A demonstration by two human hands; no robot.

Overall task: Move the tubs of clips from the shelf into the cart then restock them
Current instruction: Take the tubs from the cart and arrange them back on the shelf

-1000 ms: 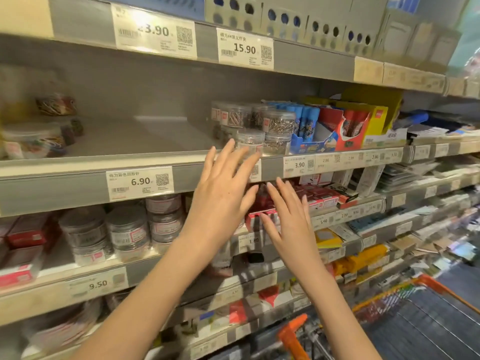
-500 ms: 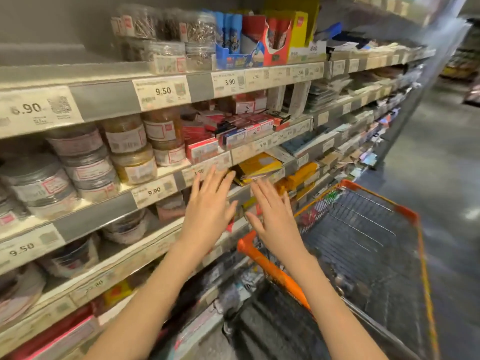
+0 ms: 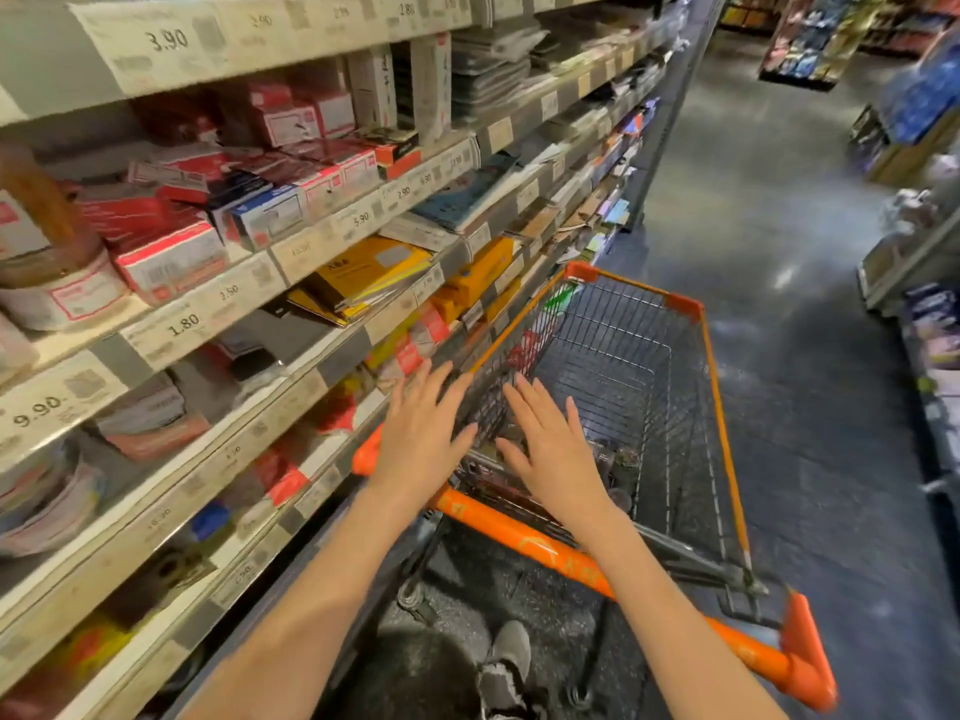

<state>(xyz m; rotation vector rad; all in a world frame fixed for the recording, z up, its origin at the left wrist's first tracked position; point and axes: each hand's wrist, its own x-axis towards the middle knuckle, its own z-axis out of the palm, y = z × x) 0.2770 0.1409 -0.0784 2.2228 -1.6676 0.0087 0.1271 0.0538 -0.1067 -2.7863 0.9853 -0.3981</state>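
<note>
Neither hand grasps anything: left hand (image 3: 420,439) and right hand (image 3: 558,452) are flat, fingers spread, at frame centre above the cart (image 3: 711,366) near its orange handle (image 3: 524,537); blurred tubs of clips (image 3: 618,457) lie in the basket beneath the right hand; shelf (image 3: 208,314) fills the left side.

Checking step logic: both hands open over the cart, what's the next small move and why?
Probably lower both hands into the cart and grip a tub. The left hand and right hand hover flat and hold nothing above its near end, and blurred round things that may be the tubs of clips lie on the basket floor just beyond the fingertips.
</note>
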